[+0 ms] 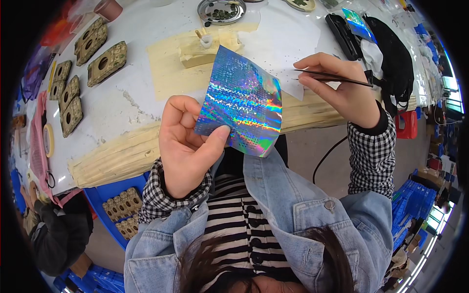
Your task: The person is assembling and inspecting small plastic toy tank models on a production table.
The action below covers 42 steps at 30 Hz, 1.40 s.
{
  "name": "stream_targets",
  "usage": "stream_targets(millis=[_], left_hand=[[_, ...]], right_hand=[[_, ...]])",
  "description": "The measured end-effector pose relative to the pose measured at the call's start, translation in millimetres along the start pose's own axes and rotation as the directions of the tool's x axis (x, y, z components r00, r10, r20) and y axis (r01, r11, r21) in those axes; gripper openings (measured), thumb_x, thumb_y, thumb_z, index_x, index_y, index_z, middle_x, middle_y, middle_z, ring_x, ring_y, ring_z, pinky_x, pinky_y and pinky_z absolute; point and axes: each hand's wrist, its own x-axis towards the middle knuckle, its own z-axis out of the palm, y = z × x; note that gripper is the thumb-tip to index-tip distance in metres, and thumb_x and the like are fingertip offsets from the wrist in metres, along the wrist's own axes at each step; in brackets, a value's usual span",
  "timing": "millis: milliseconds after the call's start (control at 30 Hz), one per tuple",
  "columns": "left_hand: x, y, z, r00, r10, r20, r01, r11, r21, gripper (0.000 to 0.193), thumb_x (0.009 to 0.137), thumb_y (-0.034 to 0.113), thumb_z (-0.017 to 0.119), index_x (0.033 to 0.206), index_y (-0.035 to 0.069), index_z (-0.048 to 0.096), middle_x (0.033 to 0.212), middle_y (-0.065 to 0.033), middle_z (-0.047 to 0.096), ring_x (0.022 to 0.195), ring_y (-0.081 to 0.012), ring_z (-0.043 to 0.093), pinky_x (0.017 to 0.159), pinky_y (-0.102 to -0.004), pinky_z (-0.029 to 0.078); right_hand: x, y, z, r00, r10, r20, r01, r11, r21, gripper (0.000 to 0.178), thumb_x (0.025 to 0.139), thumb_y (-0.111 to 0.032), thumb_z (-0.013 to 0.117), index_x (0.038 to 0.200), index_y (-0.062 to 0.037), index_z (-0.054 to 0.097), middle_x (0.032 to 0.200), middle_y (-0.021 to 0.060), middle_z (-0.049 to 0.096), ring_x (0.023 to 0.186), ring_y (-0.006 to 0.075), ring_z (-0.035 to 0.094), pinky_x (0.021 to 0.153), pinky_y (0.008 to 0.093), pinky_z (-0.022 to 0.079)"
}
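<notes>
My left hand (188, 139) pinches the lower left edge of a shiny holographic sheet (242, 105), thumb on top and fingers curled behind. Rows of small marks cover the sheet, which is tilted and slightly bent above the table edge. To its right, my right hand (339, 85) grips dark tweezers (337, 78) between thumb and fingers. The tweezers point left toward the sheet, with their tips apart from it. Behind the sheet sits a tape-covered block (195, 56) bearing a small white cup (205, 41) with a stick in it.
Several camouflage-patterned parts with round holes (107, 63) lie at the left. A round metal dish (222, 12) holds dark green pieces at the back. Black case (342, 36) and black cloth (391, 58) lie at right. A blue bin (105, 188) with similar parts sits below; another person (53, 234) is at far left.
</notes>
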Motion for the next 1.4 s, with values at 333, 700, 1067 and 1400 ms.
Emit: stream_targets(millis=[333,700,1067,1400], left_hand=[[0,-1,0,1.000,0.028,0.006,-0.028,1.000,-0.007,0.034,0.079,-0.013,0.055,0.102,0.003,0.036,0.102,-0.0104,0.058,0.091,-0.0118,0.059,0.073,-0.0241,0.054],[-1,-1,0,0.999,0.035,0.001,-0.035,0.999,-0.002,0.034,0.079,-0.013,0.056,0.102,0.003,0.036,0.102,-0.0108,0.059,0.090,-0.0114,0.059,0.072,-0.0235,0.054],[-2,-1,2,0.999,0.036,-0.005,-0.036,0.999,-0.027,0.033,0.079,-0.012,0.056,0.102,0.002,0.037,0.101,-0.0104,0.059,0.089,-0.0115,0.060,0.073,-0.0238,0.054],[-3,3,0,0.996,-0.082,-0.039,0.080,0.996,-0.049,0.040,0.079,-0.013,0.057,0.111,0.001,0.037,0.105,-0.0115,0.060,0.091,-0.0126,0.060,0.077,-0.0238,0.052]], right_hand=[[4,-4,-2,0.990,-0.058,0.128,0.072,0.991,-0.113,0.008,0.082,-0.005,0.059,0.088,-0.0020,0.055,0.070,0.0109,0.057,0.064,0.0232,0.058,0.056,0.0313,0.044],[-3,-5,-3,0.975,-0.139,0.172,0.164,0.976,-0.141,0.011,0.087,-0.012,0.058,0.088,-0.0027,0.052,0.073,0.0107,0.055,0.068,0.0260,0.056,0.061,0.0333,0.043],[-15,13,-10,0.994,0.051,0.092,-0.074,0.959,0.275,0.019,0.093,-0.013,0.050,0.100,0.0044,0.056,0.091,0.0089,0.063,0.093,0.0165,0.062,0.073,0.0244,0.047],[-45,-28,16,0.908,-0.018,-0.419,0.171,0.928,0.330,0.033,0.093,-0.016,0.050,0.112,0.0112,0.048,0.106,0.0216,0.060,0.102,0.0258,0.061,0.080,0.0275,0.048]])
